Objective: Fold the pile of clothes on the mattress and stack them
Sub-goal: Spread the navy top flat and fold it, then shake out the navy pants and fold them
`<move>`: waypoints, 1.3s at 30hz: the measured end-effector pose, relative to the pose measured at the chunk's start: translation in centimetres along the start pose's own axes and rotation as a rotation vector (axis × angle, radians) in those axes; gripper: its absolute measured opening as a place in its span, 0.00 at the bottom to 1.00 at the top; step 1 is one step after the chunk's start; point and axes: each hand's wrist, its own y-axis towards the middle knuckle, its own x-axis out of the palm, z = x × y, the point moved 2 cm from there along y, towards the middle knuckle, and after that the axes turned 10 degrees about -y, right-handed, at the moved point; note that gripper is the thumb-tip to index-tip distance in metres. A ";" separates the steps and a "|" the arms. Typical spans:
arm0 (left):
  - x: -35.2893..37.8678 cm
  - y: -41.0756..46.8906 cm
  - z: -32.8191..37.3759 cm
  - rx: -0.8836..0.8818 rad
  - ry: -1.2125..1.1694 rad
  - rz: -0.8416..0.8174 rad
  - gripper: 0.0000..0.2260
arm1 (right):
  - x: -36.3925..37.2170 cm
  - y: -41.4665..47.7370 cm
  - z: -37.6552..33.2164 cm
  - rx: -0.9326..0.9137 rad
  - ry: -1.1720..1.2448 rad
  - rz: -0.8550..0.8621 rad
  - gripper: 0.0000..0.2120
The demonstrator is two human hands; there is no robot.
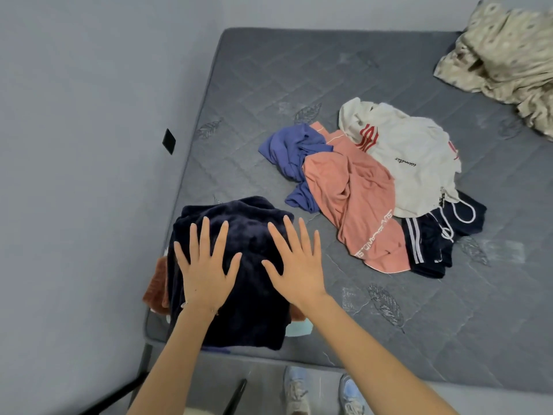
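Left hand: grip released, fingers spread straight, palm flat on the folded navy fleece garment.
Right hand: grip released too, flat on the same garment, just beside the left.
Stack: near left corner of the grey mattress; rust-orange edge and pale teal edge show beneath the navy piece.
Unfolded pile: mid-mattress, apart from the stack; blue shirt, salmon shirt, cream shirt, striped navy shorts.
Far right: crumpled beige sheet.

2 flat hands on folded navy garment
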 end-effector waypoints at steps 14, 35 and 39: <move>5.5 3.2 23.5 0.135 0.032 -0.134 0.31 | -6.4 -4.3 25.2 0.249 0.023 -0.060 0.36; 36.5 6.7 43.3 0.238 -0.186 -0.604 0.40 | 10.6 -7.4 57.6 0.582 0.041 -0.425 0.42; 39.5 5.6 45.0 0.750 -0.034 -0.495 0.42 | 13.6 -5.7 61.2 0.552 0.077 -0.385 0.46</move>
